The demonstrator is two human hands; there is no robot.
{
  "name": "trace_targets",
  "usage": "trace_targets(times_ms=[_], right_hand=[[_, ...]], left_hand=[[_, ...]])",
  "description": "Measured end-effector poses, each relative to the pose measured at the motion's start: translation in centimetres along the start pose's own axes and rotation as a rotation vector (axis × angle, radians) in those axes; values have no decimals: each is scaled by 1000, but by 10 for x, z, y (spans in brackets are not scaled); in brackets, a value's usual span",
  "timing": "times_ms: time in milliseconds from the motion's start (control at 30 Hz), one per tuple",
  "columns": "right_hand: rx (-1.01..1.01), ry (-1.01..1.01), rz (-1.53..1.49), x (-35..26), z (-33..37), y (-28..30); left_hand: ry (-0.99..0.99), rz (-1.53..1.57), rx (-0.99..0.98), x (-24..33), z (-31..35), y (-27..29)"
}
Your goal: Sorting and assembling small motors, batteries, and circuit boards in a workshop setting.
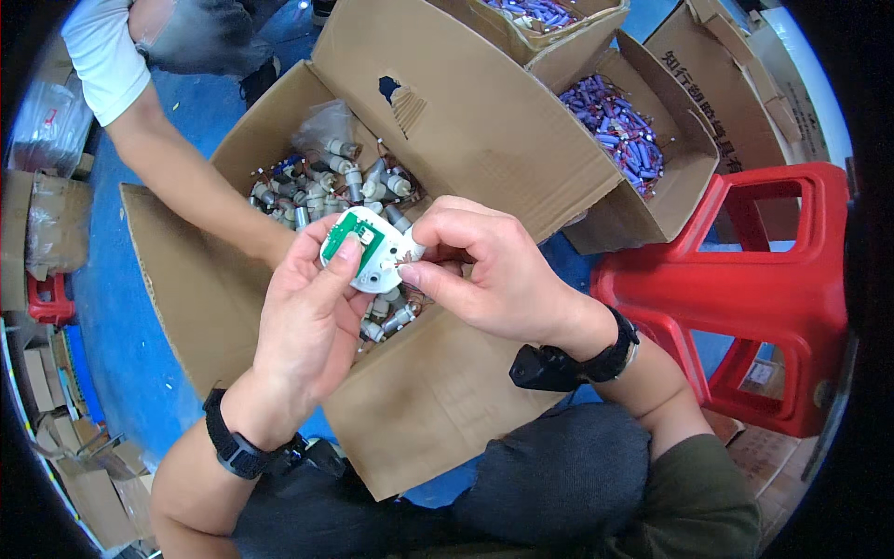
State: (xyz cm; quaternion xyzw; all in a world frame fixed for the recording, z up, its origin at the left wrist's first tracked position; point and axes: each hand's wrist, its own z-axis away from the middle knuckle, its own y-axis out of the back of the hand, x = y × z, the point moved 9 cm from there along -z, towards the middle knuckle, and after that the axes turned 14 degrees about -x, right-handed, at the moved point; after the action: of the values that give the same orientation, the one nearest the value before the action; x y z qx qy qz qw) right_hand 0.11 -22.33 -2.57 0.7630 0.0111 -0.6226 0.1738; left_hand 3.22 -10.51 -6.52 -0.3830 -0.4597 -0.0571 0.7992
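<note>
My left hand [303, 321] grips a white plastic housing [384, 250] with a green circuit board [345, 230] set in it, the thumb pressing on the board near a small white connector. At the right edge of this housing, my right hand [498, 265] is closed, thumb and forefinger pinching thin brownish wires [406, 263]. Both hands are above an open cardboard box [456, 391]. Inside it lies a heap of small motors [312, 197] with white plastic ends and silver bodies, partly hidden by my hands.
Another person's bare arm [182, 172] reaches into the box from the upper left. Cardboard boxes of purple cylindrical cells with wires [619, 130] stand at the upper right. A red plastic stool [745, 279] is on my right. Wrapped packages [56, 126] line the left side.
</note>
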Motion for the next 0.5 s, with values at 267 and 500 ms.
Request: trace_targets(times_ms=[267, 500], right_hand=[[94, 128, 180, -16, 1, 2], [142, 138, 373, -29, 7, 1]], left_hand=[[58, 28, -23, 1, 5, -9], [34, 2, -16, 2, 8, -14]])
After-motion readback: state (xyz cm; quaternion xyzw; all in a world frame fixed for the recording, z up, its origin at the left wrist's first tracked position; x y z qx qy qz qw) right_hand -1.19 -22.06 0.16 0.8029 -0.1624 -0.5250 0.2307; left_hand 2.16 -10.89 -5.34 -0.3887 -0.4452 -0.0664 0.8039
